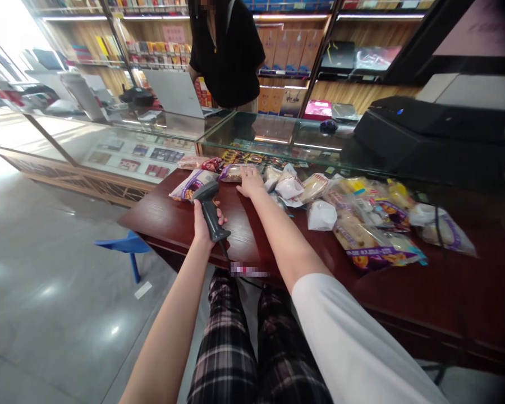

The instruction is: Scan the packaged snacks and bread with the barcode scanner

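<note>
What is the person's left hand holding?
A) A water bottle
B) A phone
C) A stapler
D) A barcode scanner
D. The left hand is wrapped around the handle of a dark gray barcode scanner, with its cord trailing from the base.

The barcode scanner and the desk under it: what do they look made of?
The barcode scanner looks like moulded plastic: matte dark grey, smooth rounded shell. The desk looks like polished reddish-brown wood, with visible grain and gloss, possibly veneer.
</note>
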The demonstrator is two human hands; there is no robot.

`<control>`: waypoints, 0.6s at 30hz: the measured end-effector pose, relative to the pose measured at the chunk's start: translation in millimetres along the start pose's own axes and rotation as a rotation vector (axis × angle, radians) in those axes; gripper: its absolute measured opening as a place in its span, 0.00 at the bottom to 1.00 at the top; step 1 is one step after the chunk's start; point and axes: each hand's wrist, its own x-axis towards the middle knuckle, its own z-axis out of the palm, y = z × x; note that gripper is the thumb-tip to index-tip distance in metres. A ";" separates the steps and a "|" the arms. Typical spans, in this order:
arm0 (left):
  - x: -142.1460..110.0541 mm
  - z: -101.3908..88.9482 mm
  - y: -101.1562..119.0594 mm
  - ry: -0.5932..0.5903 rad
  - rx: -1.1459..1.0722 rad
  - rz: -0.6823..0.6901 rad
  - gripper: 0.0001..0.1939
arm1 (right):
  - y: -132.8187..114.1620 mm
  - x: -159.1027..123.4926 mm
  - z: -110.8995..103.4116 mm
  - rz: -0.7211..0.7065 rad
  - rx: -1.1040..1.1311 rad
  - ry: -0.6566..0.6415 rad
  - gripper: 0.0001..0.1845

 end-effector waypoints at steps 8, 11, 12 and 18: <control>-0.2 -1.6 1.4 0.023 -0.018 -0.029 0.34 | 12.6 -11.6 5.0 -0.030 -0.051 0.187 0.24; -0.8 -0.3 1.9 0.041 -0.033 -0.026 0.34 | 24.7 -16.2 -0.6 -0.058 0.082 0.182 0.23; -1.0 -0.1 2.2 0.046 -0.036 -0.025 0.34 | 28.7 -16.3 -2.4 -0.065 0.160 0.182 0.23; -2.5 0.1 5.1 0.071 -0.063 -0.032 0.35 | 45.1 -17.0 -12.8 -0.025 0.853 0.224 0.25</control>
